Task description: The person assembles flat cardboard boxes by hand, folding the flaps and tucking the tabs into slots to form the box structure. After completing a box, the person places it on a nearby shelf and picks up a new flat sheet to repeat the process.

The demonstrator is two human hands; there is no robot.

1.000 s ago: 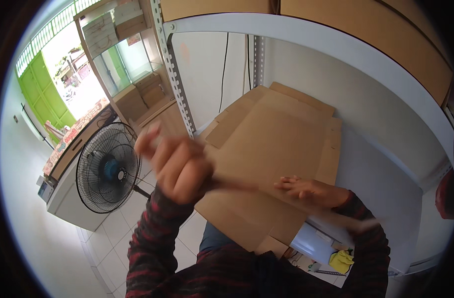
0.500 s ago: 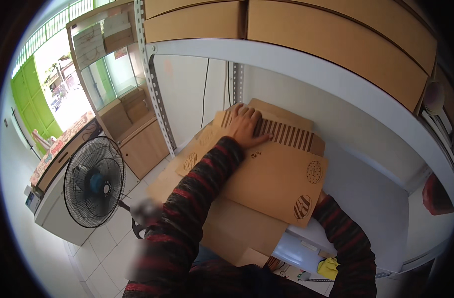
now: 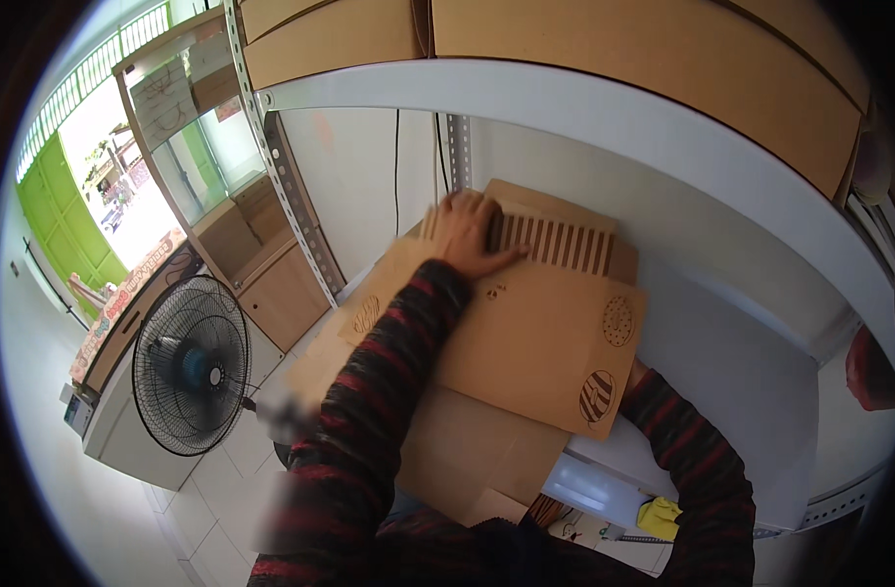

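A flat brown cardboard box blank (image 3: 535,338), printed with dark doughnut drawings, lies tilted in front of me. A dark-striped flap (image 3: 555,245) runs along its far side. My left hand (image 3: 467,235) grips the blank at the left end of this flap. Its fingers bend over the far edge, and its thumb stretches right along the near side of the stripes. My right hand (image 3: 637,374) is at the blank's right edge, mostly underneath it. Only a bit of that hand shows beyond the sleeve; its fingers are hidden. More brown cardboard (image 3: 477,445) lies below the blank.
A grey-white shelf surface (image 3: 726,357) supports the cardboard. Overhead, a white metal shelf beam (image 3: 604,88) carries large brown boxes (image 3: 623,49). A black standing fan (image 3: 193,367) is at left, before a wooden glass cabinet (image 3: 261,264). A yellow cloth-like thing (image 3: 659,519) lies near my right forearm.
The view has shifted slightly. My left fingers have curled more over the far edge, and the striped flap looks raised somewhat. My right hand remains at the blank's right edge.
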